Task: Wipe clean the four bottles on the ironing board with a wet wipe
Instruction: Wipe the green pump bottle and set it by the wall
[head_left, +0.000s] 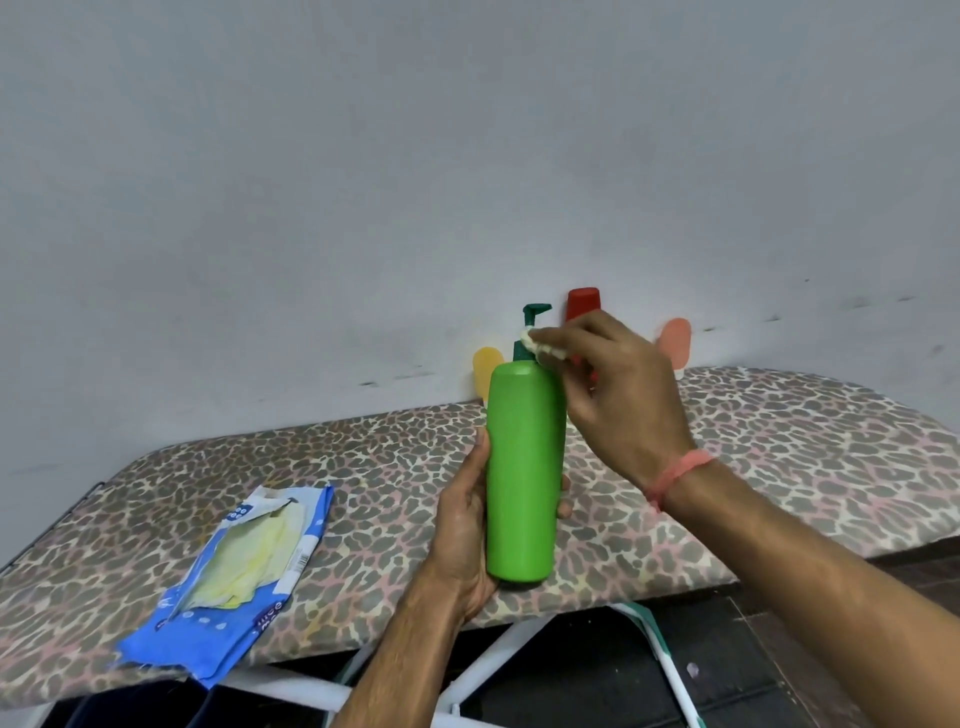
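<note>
My left hand (464, 525) grips a tall green pump bottle (524, 467) upright above the ironing board (779, 447). My right hand (623, 395) pinches a small wadded wet wipe (537, 345) against the dark green pump neck of that bottle. Behind it, by the wall, stand a yellow bottle (485, 371), a red-capped bottle (583, 303) and a pale orange bottle (675, 340), each partly hidden by the green bottle or my right hand.
An opened blue wet wipe pack (244, 577) lies on the board's near left, close to its front edge. The board has a leopard-print cover and stands against a grey wall. White frame legs and a dark floor show below.
</note>
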